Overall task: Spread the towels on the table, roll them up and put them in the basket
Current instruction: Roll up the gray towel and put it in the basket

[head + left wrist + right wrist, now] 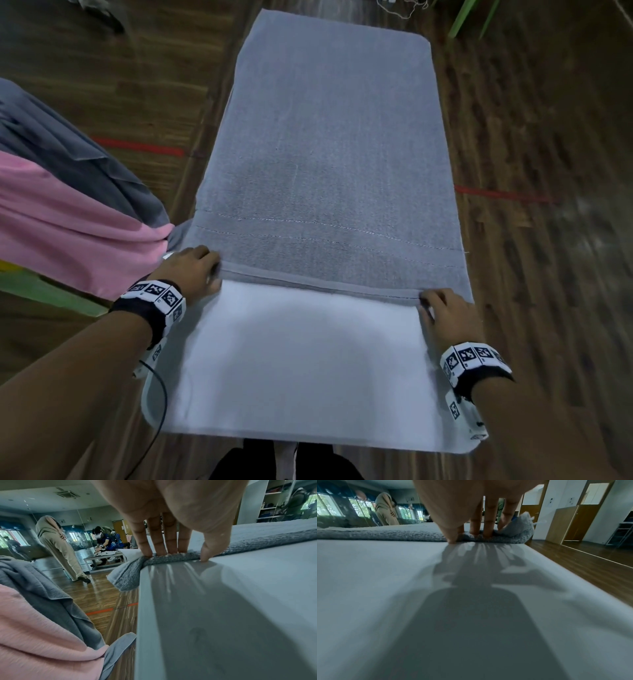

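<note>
White table [291, 370] nearest, bare at near end. Grey towel [325, 154] spread flat over far part, near hem folded over. Left hand [191, 270] and right hand [445, 315] at hem's corners, fingers [156, 543] on top, thumbs beneath, pinching fold. Pink and grey towels [68, 212] heaped left.

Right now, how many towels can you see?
3: a grey towel spread on the table, both hands at its near edge; a pink towel and a dark grey towel heaped to the left. More may lie underneath.
</note>
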